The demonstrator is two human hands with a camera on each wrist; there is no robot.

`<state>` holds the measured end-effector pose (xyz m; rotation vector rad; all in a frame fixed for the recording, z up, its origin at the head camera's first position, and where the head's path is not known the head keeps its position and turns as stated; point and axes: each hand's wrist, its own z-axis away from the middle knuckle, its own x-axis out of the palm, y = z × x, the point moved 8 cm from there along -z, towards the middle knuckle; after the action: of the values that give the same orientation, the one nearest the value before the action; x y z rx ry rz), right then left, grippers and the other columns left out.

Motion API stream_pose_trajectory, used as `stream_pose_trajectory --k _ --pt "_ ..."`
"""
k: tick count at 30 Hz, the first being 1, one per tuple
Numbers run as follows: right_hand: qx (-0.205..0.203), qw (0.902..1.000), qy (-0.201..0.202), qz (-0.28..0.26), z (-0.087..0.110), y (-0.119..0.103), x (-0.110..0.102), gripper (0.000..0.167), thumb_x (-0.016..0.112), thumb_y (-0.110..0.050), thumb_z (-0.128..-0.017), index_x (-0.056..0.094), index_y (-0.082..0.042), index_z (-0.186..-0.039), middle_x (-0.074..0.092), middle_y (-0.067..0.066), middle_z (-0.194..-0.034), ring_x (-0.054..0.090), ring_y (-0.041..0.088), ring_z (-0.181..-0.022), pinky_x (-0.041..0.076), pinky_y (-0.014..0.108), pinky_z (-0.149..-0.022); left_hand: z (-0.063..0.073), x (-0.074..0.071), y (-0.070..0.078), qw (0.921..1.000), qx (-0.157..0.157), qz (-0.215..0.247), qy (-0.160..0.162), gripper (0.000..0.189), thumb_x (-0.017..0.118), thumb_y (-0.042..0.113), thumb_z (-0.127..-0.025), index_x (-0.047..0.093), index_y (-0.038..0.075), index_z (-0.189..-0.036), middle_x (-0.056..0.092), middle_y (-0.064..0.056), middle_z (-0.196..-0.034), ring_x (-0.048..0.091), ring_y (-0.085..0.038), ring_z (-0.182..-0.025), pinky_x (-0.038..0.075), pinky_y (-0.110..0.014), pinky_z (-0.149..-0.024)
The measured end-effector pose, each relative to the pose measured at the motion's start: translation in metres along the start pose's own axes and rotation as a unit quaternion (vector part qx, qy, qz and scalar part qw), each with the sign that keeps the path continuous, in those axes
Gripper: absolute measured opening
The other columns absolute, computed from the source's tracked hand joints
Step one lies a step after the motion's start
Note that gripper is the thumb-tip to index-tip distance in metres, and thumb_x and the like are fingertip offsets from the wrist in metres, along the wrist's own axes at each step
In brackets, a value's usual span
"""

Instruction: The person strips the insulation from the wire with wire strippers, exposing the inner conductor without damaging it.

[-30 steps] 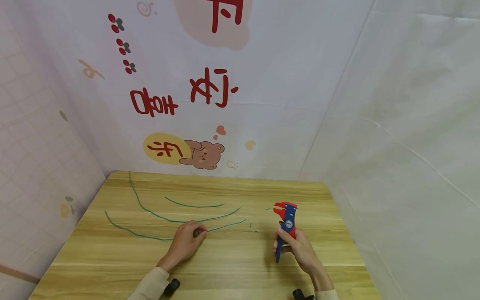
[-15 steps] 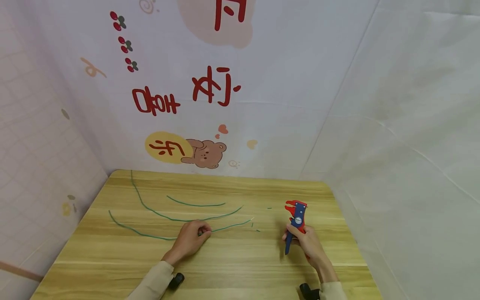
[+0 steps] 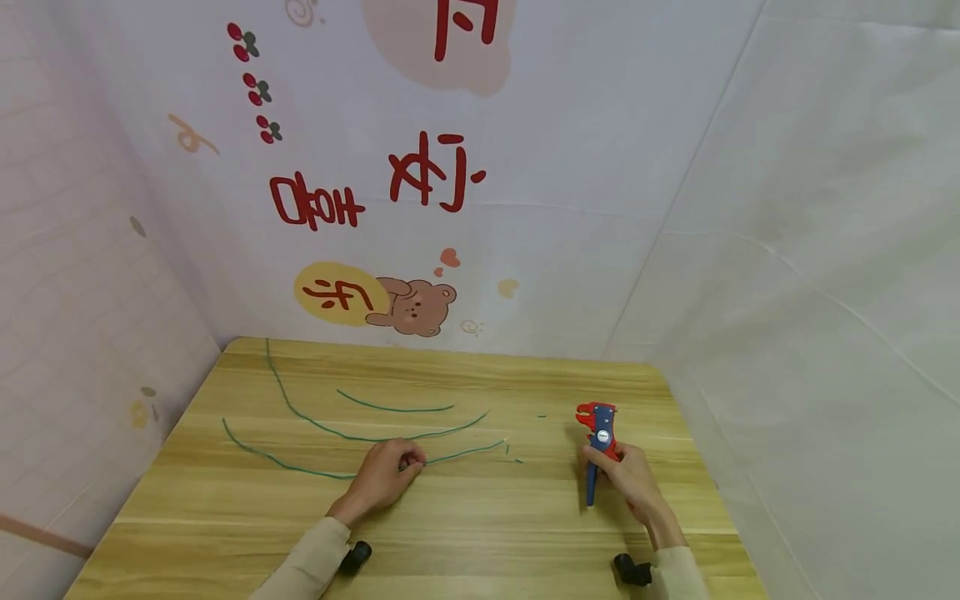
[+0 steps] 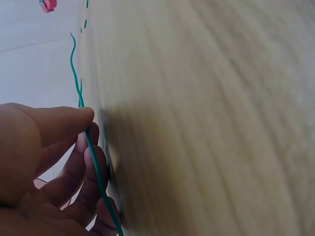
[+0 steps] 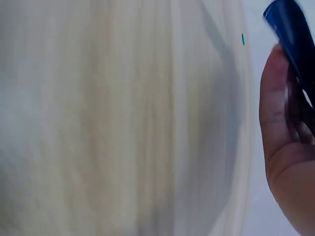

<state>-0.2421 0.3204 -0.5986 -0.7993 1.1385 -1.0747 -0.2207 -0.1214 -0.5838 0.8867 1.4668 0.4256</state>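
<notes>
My left hand (image 3: 384, 477) pinches a green wire (image 3: 465, 454) between thumb and fingertips, close above the table. To the right of the hand, this wire runs out to a thin pale tip (image 3: 506, 440). In the left wrist view the wire (image 4: 98, 169) passes under the thumb and along the curled fingers. Away to the right, my right hand (image 3: 630, 479) grips a red and blue wire stripper (image 3: 602, 435) by its handles, its red jaws at the far end pointing left. The right wrist view shows only a blue handle (image 5: 293, 39) of it.
Two more green wires, one long (image 3: 330, 432) and one short (image 3: 393, 409), lie farther back on the wooden table (image 3: 480, 533). Several tiny green offcuts (image 3: 518, 461) are scattered between the hands. Printed white cloth walls (image 3: 555, 250) stand behind and beside the table.
My right hand has moved right with the wire stripper, and the tool's handles now point more straight toward me. The left hand keeps its pinch on the wire, almost in place.
</notes>
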Motion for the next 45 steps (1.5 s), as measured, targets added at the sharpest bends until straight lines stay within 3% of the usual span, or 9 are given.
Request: stream_pose_trajectory --k 6,13,20,25,35,45 --pt "0.002 0.9989 0.003 0.048 -0.006 0.001 -0.005 0.046 0.083 -0.029 -0.106 0.072 0.006 -0.135 0.082 0.012 -0.107 0.070 0.011 -0.083 0.063 0.027 -0.074 0.001 -0.001 0.000 1.0000 0.002 0.001 -0.008 0.009 0.080 0.000 -0.101 0.083 0.009 -0.100 0.079 -0.002 -0.097 0.065 -0.004 -0.085 0.055 -0.023 -0.077" --pt "-0.003 0.9967 0.004 0.081 -0.010 0.004 -0.007 0.046 0.083 -0.028 -0.106 0.070 0.007 -0.134 0.080 0.013 -0.108 0.073 0.016 -0.086 0.064 0.030 -0.074 0.002 -0.003 0.001 0.9997 0.015 0.006 -0.016 0.012 0.078 -0.004 -0.101 0.083 0.008 -0.100 0.081 -0.003 -0.097 0.065 -0.002 -0.083 0.055 -0.022 -0.076" --pt "-0.011 0.9920 0.025 0.123 -0.014 0.005 -0.019 0.037 0.086 -0.030 -0.103 0.066 0.000 -0.107 0.062 0.000 -0.090 0.056 0.011 -0.076 0.049 0.024 -0.063 0.004 -0.002 0.000 0.9995 0.015 0.014 -0.025 0.013 0.076 -0.005 -0.102 0.082 0.007 -0.102 0.081 -0.005 -0.098 0.065 -0.003 -0.084 0.055 -0.022 -0.076" --pt "-0.015 0.9861 0.037 0.161 -0.016 0.002 -0.026 0.036 0.086 -0.032 -0.104 0.066 -0.002 -0.103 0.060 0.000 -0.088 0.052 0.011 -0.076 0.045 0.024 -0.065 0.004 -0.003 -0.001 0.9996 0.018 0.010 -0.019 0.014 0.075 -0.005 -0.102 0.082 0.007 -0.103 0.082 -0.005 -0.099 0.067 -0.005 -0.085 0.056 -0.023 -0.076" --pt "-0.021 0.9657 0.083 0.245 -0.017 0.003 -0.039 0.054 0.083 -0.044 -0.104 0.074 0.006 -0.124 0.078 0.019 -0.113 0.069 0.022 -0.095 0.054 0.028 -0.077 0.001 -0.003 -0.002 0.9999 0.005 0.006 -0.014 0.014 0.076 -0.004 -0.102 0.083 0.008 -0.103 0.080 -0.005 -0.100 0.066 -0.004 -0.086 0.056 -0.023 -0.077" --pt "-0.062 0.9571 0.145 0.243 -0.017 0.002 -0.048 0.041 0.083 -0.027 -0.104 0.074 0.001 -0.133 0.080 0.018 -0.117 0.074 0.023 -0.102 0.054 0.024 -0.084 -0.001 -0.002 -0.006 1.0000 -0.005 -0.001 -0.006 0.015 0.077 -0.004 -0.100 0.083 0.009 -0.101 0.076 0.000 -0.096 0.063 -0.003 -0.085 0.054 -0.023 -0.077"
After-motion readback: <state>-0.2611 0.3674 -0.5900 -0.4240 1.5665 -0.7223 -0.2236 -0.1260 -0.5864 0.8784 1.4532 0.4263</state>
